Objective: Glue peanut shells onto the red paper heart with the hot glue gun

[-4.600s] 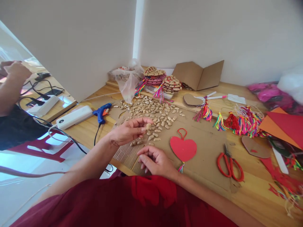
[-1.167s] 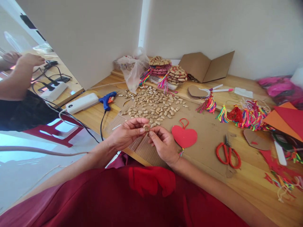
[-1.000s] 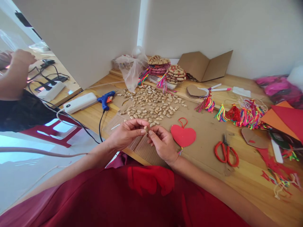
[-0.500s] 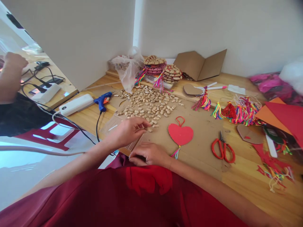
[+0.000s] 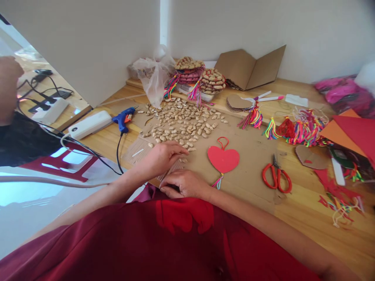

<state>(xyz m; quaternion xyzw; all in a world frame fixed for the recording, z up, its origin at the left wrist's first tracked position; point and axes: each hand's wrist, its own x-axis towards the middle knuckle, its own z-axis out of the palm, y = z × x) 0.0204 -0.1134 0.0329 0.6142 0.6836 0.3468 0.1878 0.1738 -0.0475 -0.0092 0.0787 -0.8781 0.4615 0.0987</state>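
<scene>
My left hand [image 5: 165,157] reaches over the near edge of a spread of peanuts [image 5: 181,125]. Its fingers are stretched forward, with the thumb apart below them and no held object showing. A small peanut or shell piece lies just under the fingertips. My right hand [image 5: 187,184] rests at the near edge of the cardboard sheet [image 5: 246,183], fingers loosely bent, thumb apart, nothing visible in it. To its right lies a red paper heart [image 5: 223,159] with a red cord loop on top and a small tassel below.
Red-handled scissors [image 5: 276,175] lie right of the heart. A blue glue gun [image 5: 124,119] sits at the left, its cable hanging off the edge. Peanut-covered pieces [image 5: 212,81], a plastic bag [image 5: 155,76] and colourful tassels [image 5: 307,127] lie farther back. Another person's arm [image 5: 8,89] is at far left.
The view has tilted slightly, so the table sits a little higher. My left fingers have straightened a little over the peanuts. My right hand stays at the cardboard's edge.
</scene>
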